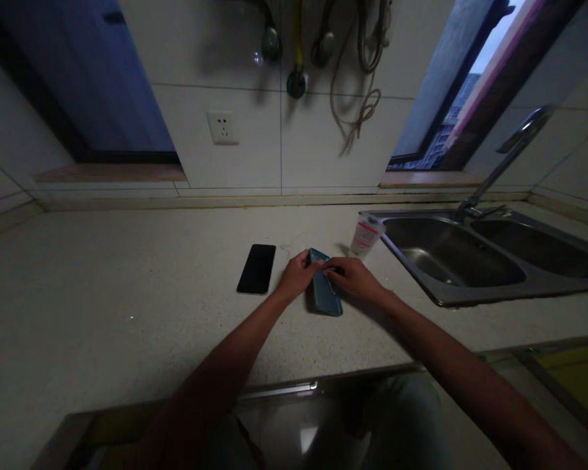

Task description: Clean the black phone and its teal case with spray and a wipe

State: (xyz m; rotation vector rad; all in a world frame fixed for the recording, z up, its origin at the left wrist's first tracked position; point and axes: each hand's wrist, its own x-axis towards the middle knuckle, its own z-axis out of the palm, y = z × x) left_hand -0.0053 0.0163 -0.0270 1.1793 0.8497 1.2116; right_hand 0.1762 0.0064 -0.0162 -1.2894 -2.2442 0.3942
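At table (127, 307) centre: teal phone case (325, 295), lying flat.
Left hand (296, 277): pinching case's top edge.
Right hand (353, 277): gripping same edge.
Black phone (257, 268): apart, not in case.

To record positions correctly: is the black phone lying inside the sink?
No, the black phone lies on the countertop, beside the teal case held by the left hand and right hand, outside the sink.
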